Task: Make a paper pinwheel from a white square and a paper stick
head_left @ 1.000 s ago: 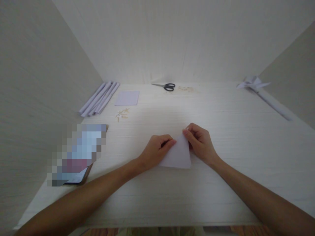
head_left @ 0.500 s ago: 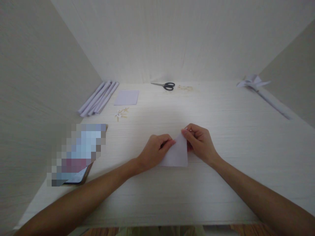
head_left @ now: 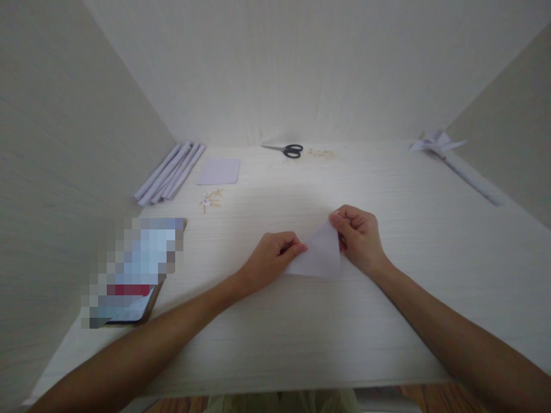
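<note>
Between my hands is a small sheet of white paper (head_left: 318, 255), held just over the table. My left hand (head_left: 273, 258) pinches its left side between thumb and fingers. At the upper right corner, my right hand (head_left: 357, 235) grips the paper with thumb and forefinger. The paper's upper edge runs slanting from one pinch to the other; part of its left side is hidden behind my left hand.
At the back left lie several rolled paper tubes (head_left: 170, 175), a square paper stack (head_left: 219, 171) and small sticks (head_left: 210, 199). Black-handled scissors (head_left: 290, 151) rest near the back wall. A paper pinwheel (head_left: 469, 175) lies back right. A phone (head_left: 140, 307), partly blurred out, lies left.
My right hand has moved right and slightly up, carrying the paper's corner along. The sheet has turned, and its lower edge is higher. My left hand has stayed nearly in place.
</note>
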Motion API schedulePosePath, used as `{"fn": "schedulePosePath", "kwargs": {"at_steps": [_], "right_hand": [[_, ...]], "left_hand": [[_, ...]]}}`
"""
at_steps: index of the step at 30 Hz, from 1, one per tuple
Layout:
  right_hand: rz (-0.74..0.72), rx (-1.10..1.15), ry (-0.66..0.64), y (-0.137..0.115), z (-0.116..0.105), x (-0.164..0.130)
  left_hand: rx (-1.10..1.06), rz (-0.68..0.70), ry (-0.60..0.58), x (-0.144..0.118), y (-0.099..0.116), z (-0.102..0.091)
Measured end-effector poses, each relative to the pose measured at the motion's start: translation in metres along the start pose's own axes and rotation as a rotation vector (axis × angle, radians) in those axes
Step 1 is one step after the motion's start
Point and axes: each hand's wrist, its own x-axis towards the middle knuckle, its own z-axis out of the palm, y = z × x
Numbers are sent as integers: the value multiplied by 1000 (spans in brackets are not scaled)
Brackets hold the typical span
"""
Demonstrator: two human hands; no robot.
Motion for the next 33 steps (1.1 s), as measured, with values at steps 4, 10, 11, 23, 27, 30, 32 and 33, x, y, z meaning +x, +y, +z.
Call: {"fn": "schedulePosePath", "kwargs": {"at_steps": [4,10,11,23,27,30,32,33], "right_hand": [[-21,-5,38,4,-5,4],[-60,138,157,4,-13,12],[-49,155,163,2,-13,13],[20,83,-9,1,-6,8],[159,172,-90,1,4,2],[249,178,-132,1,11,-3],[264,158,-115,0,14,-5],[267,149,-104,0,15,-6]], "left_hand": [[10,-4,11,1,0,1],[7,30,25,-4,-4,-1],[0,34,25,-4,-4,-1],[-135,-63,-163,-5,-1,1],[-123,-39,-112,-6,-2,2],[-97,-19,-87,-6,-2,2],[-74,-8,-73,-6,-1,3],[-67,-7,-70,-7,-1,3]]}}
